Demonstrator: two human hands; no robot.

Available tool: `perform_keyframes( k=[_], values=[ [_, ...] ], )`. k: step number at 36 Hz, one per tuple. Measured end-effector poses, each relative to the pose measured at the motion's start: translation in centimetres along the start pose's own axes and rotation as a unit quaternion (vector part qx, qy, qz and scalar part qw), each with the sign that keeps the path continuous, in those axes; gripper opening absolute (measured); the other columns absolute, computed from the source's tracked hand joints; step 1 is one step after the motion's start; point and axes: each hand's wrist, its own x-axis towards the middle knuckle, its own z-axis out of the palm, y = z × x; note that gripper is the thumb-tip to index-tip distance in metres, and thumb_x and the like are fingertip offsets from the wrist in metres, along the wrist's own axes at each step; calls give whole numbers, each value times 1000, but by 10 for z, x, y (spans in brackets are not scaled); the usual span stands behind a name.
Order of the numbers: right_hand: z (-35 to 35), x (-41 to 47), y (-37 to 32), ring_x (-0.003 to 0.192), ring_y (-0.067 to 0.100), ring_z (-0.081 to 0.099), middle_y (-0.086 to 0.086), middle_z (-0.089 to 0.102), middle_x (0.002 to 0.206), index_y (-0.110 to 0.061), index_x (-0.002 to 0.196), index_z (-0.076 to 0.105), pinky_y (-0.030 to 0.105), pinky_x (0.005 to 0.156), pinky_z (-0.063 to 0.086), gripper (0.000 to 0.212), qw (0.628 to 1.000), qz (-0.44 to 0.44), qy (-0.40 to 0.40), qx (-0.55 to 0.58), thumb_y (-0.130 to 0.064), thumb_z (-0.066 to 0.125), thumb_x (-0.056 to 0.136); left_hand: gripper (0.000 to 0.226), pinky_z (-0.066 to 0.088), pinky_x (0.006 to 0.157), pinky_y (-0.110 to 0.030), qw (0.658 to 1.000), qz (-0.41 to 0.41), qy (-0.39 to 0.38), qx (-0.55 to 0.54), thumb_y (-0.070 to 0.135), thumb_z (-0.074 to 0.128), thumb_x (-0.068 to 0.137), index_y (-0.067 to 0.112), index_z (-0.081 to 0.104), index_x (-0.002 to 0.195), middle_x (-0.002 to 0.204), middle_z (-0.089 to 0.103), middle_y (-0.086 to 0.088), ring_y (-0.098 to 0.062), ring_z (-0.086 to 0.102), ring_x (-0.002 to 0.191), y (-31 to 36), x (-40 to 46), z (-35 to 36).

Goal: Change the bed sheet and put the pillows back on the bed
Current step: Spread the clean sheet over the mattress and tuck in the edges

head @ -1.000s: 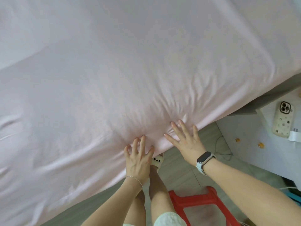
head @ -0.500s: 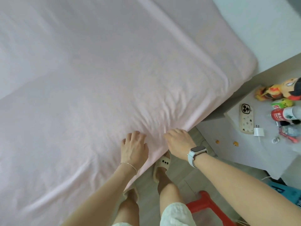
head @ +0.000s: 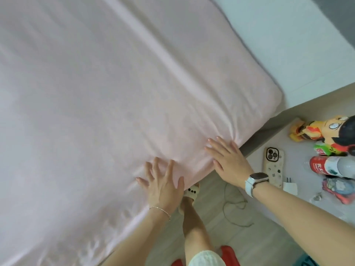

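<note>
Pink bed sheet (head: 115, 93) covers the mattress and fills most of the frame from upper left to centre, with a long crease running diagonally from the top centre down to the right and small wrinkles bunched near the lower right edge of the bed. White wall (head: 288, 45) in the upper right corner. Pale bedside table (head: 307, 160) at right, just beside the bed corner. Light wood floor (head: 240, 237) at lower centre, a thin cable (head: 236, 204) lying on it. Person's leg (head: 194, 229) at bottom centre, foot in a cream slipper (head: 192, 191) partly under the bed edge. Red stool (head: 228, 254) at the bottom edge, partly cut off. Left hand (head: 163, 185) lies flat on the sheet at the bed edge, fingers spread and straight, gripping nothing, thin bracelet (head: 160, 210) on the wrist. Right hand (head: 228, 162) flat on the sheet near the corner, fingers straight, pressing, gripping nothing, white smartwatch (head: 255, 181) on the wrist. On the table: cartoon plush toy (head: 322, 131) at right edge, bottle with red label (head: 330, 166) lying on its side, phone (head: 273, 166) face down in a cream case, white charger plug (head: 290, 187) just below it.
</note>
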Motion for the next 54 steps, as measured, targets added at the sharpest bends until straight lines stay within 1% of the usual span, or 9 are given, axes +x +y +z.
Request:
perform_keyframes(
  k=[3,6,9,18,28,33,40,46,54],
  values=[
    [4,-5,21,113,22,60,6,66,116,-8,108,68,50,87,52,40,980,11,127,150,-19,34,88,44,13,104,-50,994,76,71,-36,42,40,84,24,56,120,139,40,-10,-31,20,133,41,16,-9],
    [-20,10,34,77,25,66,5,70,86,-6,99,70,41,69,55,34,936,48,279,210,-16,40,85,52,3,114,-46,993,109,41,-34,38,41,94,29,28,144,156,8,-4,-27,-2,144,86,47,-26],
    [-41,33,60,89,26,58,8,65,95,-8,106,67,40,73,50,34,911,89,356,188,-15,42,84,67,-2,116,-49,992,119,45,2,43,39,95,37,0,149,157,-14,3,-24,-17,143,119,82,-43],
    [-43,73,130,144,21,-14,-9,-11,157,-42,147,-1,54,113,-4,56,993,111,36,-1,-55,18,96,83,14,107,-63,992,98,10,81,57,47,87,44,-11,145,153,-25,-1,-36,-21,140,150,120,-37],
    [-42,61,150,144,15,-12,-8,-10,158,-37,149,1,49,115,4,59,967,225,60,105,-51,24,96,67,5,110,-57,985,127,13,119,52,47,88,46,12,145,155,-1,4,-35,-8,140,158,110,-36],
    [-66,69,131,138,23,25,2,34,148,-17,129,50,44,105,23,38,936,284,176,110,-25,43,92,39,31,101,-40,981,120,112,-99,21,56,90,19,54,129,127,52,-6,-29,40,121,148,125,-61],
    [-99,118,88,104,32,59,12,62,118,-8,107,65,48,81,44,37,940,163,273,121,-16,40,82,37,35,96,-42,973,36,198,-111,13,52,91,13,53,128,129,47,-9,-30,41,119,111,158,-94],
    [-118,186,53,144,21,7,4,17,155,-13,147,19,52,113,-3,51,990,49,128,28,-20,31,98,53,18,110,-46,977,-35,189,-87,28,46,95,23,30,145,153,22,-4,-26,17,140,70,190,-124],
    [-133,286,18,145,21,-3,3,1,159,-23,150,10,53,113,-7,51,987,-75,118,-84,-29,22,101,66,1,112,-54,987,-60,148,-18,52,35,94,38,0,148,158,-10,4,-23,-13,145,19,238,-137]
  ],
)
